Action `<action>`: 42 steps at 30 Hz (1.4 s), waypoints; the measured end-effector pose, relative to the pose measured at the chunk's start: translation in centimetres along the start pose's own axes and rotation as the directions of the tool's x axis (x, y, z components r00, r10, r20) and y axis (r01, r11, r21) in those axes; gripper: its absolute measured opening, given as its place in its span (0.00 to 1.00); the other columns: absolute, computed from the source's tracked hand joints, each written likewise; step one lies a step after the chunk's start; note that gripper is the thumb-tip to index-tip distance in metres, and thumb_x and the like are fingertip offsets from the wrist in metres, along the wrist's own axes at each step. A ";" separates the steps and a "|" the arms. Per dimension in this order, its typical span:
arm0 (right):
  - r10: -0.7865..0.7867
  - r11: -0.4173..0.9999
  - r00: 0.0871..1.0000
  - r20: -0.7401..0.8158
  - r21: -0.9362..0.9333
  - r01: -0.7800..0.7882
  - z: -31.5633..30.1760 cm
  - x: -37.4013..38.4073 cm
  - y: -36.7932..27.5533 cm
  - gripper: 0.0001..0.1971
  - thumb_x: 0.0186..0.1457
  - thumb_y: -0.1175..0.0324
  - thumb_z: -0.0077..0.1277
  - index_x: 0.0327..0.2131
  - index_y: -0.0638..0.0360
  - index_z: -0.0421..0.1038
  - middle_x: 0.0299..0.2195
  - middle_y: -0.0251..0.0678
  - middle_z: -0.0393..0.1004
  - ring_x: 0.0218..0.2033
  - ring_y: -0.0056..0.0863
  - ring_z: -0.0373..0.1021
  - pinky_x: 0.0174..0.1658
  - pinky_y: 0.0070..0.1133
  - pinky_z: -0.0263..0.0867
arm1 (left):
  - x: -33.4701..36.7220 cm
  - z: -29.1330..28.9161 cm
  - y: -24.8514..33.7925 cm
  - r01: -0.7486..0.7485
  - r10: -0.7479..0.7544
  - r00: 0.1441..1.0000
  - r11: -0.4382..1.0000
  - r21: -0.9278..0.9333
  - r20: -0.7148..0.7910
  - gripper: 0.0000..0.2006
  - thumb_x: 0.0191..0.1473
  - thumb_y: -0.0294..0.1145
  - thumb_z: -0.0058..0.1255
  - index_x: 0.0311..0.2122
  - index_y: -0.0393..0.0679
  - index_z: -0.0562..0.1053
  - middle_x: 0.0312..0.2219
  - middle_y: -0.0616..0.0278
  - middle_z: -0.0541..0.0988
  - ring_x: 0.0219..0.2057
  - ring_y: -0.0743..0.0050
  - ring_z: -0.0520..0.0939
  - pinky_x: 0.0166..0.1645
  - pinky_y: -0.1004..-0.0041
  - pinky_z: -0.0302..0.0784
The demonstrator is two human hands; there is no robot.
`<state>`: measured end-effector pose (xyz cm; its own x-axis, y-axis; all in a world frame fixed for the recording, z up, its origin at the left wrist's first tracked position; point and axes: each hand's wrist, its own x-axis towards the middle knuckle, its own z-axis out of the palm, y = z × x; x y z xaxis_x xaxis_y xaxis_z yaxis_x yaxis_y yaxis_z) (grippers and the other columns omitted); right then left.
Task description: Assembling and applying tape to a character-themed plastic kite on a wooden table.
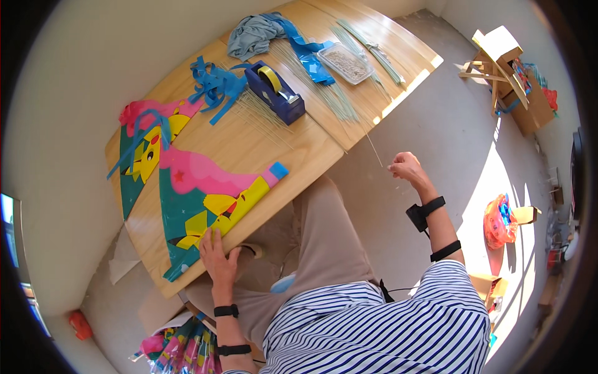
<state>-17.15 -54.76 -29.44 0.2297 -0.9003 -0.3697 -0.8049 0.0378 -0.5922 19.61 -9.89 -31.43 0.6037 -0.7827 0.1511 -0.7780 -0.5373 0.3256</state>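
Observation:
My left hand (218,260) rests at the table's near edge with its fingers stretched over the lower edge of a printed plastic sheet (205,177). The sheet looks like a kite piece, in pink, green and yellow with a cartoon figure and a blue tip. Off the table to the right, my right hand (406,167) is raised with its fingers pinched together. A tiny pale bit shows at the fingertips, too small to name. Just left of them is the end of a thin stick (375,151) that juts past the table edge; whether the two touch I cannot tell.
On the table (311,146) stand a blue tape dispenser (274,93) and a clear tub (346,63) of small pale pieces. Thin rods (336,100), blue ribbons (218,84), a grey cloth (254,36) and another printed sheet (146,159) lie about. A red bag (500,221) sits on the floor.

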 end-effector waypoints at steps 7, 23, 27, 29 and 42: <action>-0.167 0.985 0.955 -0.246 0.008 0.174 2.7 5.1 -4.0 0.11 0.46 0.66 0.59 0.32 0.63 0.75 0.29 0.45 0.80 0.30 0.35 0.78 0.38 0.31 0.73 | 0.3 0.3 -0.3 -0.018 0.018 1.000 1.000 -0.004 0.009 0.39 0.43 0.34 0.70 0.62 0.38 0.69 0.63 0.47 0.66 0.63 0.39 0.65 0.68 0.50 0.59; -0.039 0.944 0.994 -0.105 0.322 0.071 4.5 2.5 -3.0 0.17 0.55 0.65 0.61 0.41 0.70 0.74 0.28 0.40 0.79 0.27 0.26 0.77 0.26 0.22 0.71 | 0.0 0.2 -0.3 0.001 -0.002 1.000 1.000 -0.017 -0.019 0.38 0.42 0.34 0.70 0.61 0.38 0.70 0.63 0.49 0.67 0.63 0.41 0.65 0.67 0.51 0.59; -0.072 0.964 0.939 -0.335 0.219 0.152 5.7 9.1 -1.2 0.13 0.54 0.64 0.59 0.34 0.68 0.77 0.23 0.41 0.79 0.23 0.29 0.78 0.30 0.25 0.74 | 0.6 1.2 0.2 -0.017 0.016 1.000 0.999 -0.038 -0.023 0.38 0.42 0.35 0.70 0.61 0.39 0.70 0.63 0.51 0.66 0.63 0.42 0.65 0.67 0.50 0.59; -0.131 0.956 0.914 -0.385 0.195 0.219 6.2 6.7 -0.9 0.09 0.56 0.69 0.56 0.31 0.66 0.77 0.21 0.40 0.78 0.22 0.28 0.78 0.29 0.25 0.74 | 0.2 0.7 -0.2 0.024 -0.025 0.999 1.000 -0.017 -0.044 0.37 0.42 0.36 0.70 0.61 0.40 0.71 0.63 0.51 0.66 0.63 0.43 0.64 0.67 0.50 0.59; -0.471 0.795 0.864 -0.179 0.339 0.504 9.2 -14.1 3.9 0.04 0.59 0.81 0.54 0.35 0.65 0.78 0.34 0.31 0.71 0.37 0.20 0.68 0.40 0.17 0.64 | -0.4 1.8 -0.2 0.068 -0.071 0.988 0.997 -0.026 -0.134 0.37 0.41 0.39 0.70 0.58 0.41 0.72 0.57 0.50 0.69 0.61 0.46 0.67 0.66 0.49 0.59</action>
<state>-18.47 -37.91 -33.12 0.4795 -0.8731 0.0878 -0.3384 -0.2763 -0.8996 19.22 -10.03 -33.21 0.6750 -0.6936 0.2517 -0.7307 -0.5807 0.3591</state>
